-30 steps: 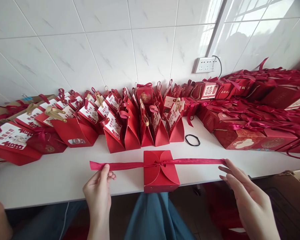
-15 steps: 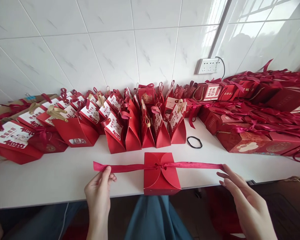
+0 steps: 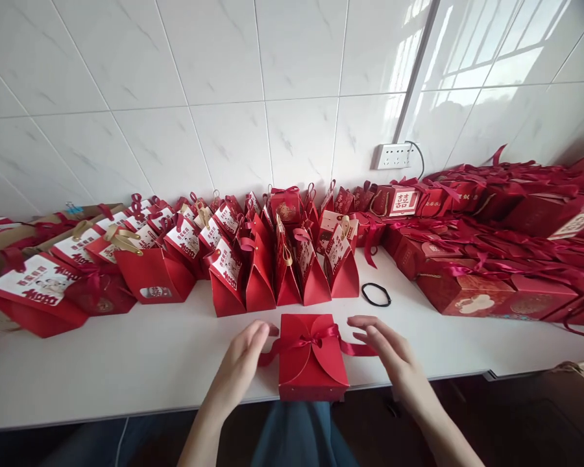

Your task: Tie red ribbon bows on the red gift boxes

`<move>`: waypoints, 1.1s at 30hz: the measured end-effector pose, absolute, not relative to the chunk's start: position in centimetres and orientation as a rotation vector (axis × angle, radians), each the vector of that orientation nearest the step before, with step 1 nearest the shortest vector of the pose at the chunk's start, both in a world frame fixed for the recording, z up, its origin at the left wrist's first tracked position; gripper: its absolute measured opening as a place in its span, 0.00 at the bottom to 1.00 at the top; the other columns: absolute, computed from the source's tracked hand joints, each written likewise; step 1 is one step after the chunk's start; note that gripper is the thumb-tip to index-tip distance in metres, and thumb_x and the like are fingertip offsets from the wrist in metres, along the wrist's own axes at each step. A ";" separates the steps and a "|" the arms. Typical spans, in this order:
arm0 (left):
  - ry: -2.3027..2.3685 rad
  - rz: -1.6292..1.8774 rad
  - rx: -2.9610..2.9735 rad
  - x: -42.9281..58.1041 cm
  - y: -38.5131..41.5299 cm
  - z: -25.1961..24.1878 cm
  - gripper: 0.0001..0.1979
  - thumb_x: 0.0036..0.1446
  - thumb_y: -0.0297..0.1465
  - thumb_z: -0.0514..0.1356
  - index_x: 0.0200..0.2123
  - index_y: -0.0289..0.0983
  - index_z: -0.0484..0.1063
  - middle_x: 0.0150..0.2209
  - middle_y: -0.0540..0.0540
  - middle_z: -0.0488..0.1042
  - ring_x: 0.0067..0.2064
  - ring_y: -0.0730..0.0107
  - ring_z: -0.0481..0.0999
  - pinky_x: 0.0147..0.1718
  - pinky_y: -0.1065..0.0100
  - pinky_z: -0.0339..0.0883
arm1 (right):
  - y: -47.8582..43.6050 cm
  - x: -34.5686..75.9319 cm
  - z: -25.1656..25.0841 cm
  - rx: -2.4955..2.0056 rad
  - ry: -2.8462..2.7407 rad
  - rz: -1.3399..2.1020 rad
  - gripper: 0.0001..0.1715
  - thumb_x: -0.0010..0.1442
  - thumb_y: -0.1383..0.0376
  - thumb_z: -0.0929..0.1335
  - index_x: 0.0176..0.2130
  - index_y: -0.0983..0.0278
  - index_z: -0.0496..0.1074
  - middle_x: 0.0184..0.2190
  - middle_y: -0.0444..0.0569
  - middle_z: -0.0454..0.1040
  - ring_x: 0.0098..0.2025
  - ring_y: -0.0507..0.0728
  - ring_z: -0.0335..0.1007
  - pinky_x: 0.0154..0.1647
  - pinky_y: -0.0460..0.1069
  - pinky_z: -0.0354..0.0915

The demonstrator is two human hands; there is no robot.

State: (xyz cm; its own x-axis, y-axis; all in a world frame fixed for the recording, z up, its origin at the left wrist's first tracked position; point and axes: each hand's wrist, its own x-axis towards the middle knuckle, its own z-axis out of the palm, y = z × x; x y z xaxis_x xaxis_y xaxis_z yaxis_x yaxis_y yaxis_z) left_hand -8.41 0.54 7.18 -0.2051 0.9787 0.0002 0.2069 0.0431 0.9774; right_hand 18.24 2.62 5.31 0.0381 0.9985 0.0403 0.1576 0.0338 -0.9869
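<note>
A red gift box point(image 3: 313, 376) with curved, petal-like top flaps sits at the table's front edge. A dark pink ribbon point(image 3: 316, 338) is knotted at the middle of its top, and its two ends hang down past the sides of the box. My left hand point(image 3: 243, 357) is at the left side, fingers curved and apart, close to the left ribbon end. On the other side my right hand point(image 3: 394, 350) has its fingers stretched towards the box, above the right ribbon end, whose tip the hand partly hides. Neither hand appears to grip anything.
Red triangular gift boxes point(image 3: 260, 279) stand in rows behind. More ribboned boxes point(image 3: 481, 295) are packed at the right. A black elastic band point(image 3: 376, 294) lies on the white table point(image 3: 165, 363). A power strip point(image 3: 393, 156) is against the tiled wall.
Both hands have moved inward to the sides of the box and let go of the ribbon ends. The ribbon, stretched straight out before, now droops. The view has tilted up slightly.
</note>
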 end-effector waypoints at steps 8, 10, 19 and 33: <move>1.292 1.072 1.269 -7.2 1.9 6.2 0.27 0.53 0.55 0.57 0.19 0.40 0.56 0.20 0.52 0.55 0.25 0.71 0.54 0.25 0.69 0.51 | 4.3 15.1 5.9 -1.122 -1.335 1.302 0.30 0.56 0.37 0.65 0.33 0.62 0.69 0.29 0.47 0.69 0.35 0.57 0.67 0.34 0.49 0.63; 1.269 1.057 1.267 -7.1 1.7 6.0 0.28 0.53 0.56 0.56 0.20 0.40 0.52 0.21 0.53 0.51 0.25 0.73 0.50 0.25 0.69 0.47 | 4.4 14.8 6.0 -1.114 -1.348 1.329 0.30 0.56 0.38 0.66 0.28 0.62 0.66 0.25 0.43 0.64 0.29 0.54 0.61 0.31 0.47 0.60; 1.187 1.119 1.174 -6.8 1.6 4.4 0.32 0.50 0.59 0.59 0.20 0.39 0.49 0.22 0.55 0.46 0.25 0.77 0.45 0.23 0.70 0.41 | 3.7 14.6 5.4 -1.029 -1.363 1.611 0.32 0.57 0.40 0.66 0.21 0.62 0.58 0.18 0.40 0.54 0.22 0.50 0.48 0.26 0.48 0.50; 1.217 1.326 1.006 -6.5 1.3 2.6 0.32 0.49 0.57 0.61 0.20 0.39 0.50 0.21 0.56 0.47 0.24 0.79 0.45 0.23 0.72 0.41 | 3.5 14.9 2.9 -0.793 -1.096 1.831 0.31 0.57 0.43 0.68 0.21 0.62 0.58 0.17 0.38 0.51 0.21 0.49 0.44 0.25 0.47 0.44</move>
State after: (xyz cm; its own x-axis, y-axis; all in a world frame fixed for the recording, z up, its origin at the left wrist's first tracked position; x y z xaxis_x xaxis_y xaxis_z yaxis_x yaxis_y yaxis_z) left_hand -6.47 1.26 2.59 -0.1214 0.9909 -0.0589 -0.1432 0.0412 0.9888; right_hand 14.85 3.46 2.86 -0.4488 0.8885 -0.0954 -0.3355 -0.2665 -0.9036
